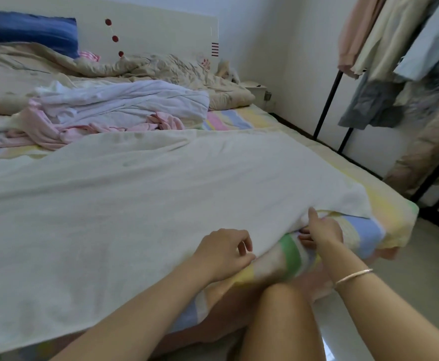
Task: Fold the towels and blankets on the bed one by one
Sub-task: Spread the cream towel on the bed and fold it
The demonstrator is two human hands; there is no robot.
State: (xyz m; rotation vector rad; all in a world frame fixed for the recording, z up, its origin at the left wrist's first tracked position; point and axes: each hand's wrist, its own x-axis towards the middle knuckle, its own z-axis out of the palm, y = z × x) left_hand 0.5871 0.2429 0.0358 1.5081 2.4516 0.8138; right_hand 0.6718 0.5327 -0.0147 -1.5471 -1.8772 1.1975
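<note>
A bed (384, 217) in a striped sheet fills the room, and a large white blanket (140, 204) lies spread almost flat across its near half, one corner falling short of the mattress edge at the right. Behind it a pile (114, 110) of white and pink laundry waits unfolded by the headboard.

At the near hem, the right hand (322, 230) grips the blanket's edge, thumb on top and fingers (306, 238) tucked beneath the cloth. The left hand (223, 252) hovers just beside it with fingers curled at the hem; whether it has a pinch of the cloth is hard to tell from this angle.

The step in hand looks like the first fold of this blanket, with the hold on the near edge being taken. The next move likely calls for both hands to secure the hem, well apart, then carry it up and over to meet the far edge squarely.
</note>
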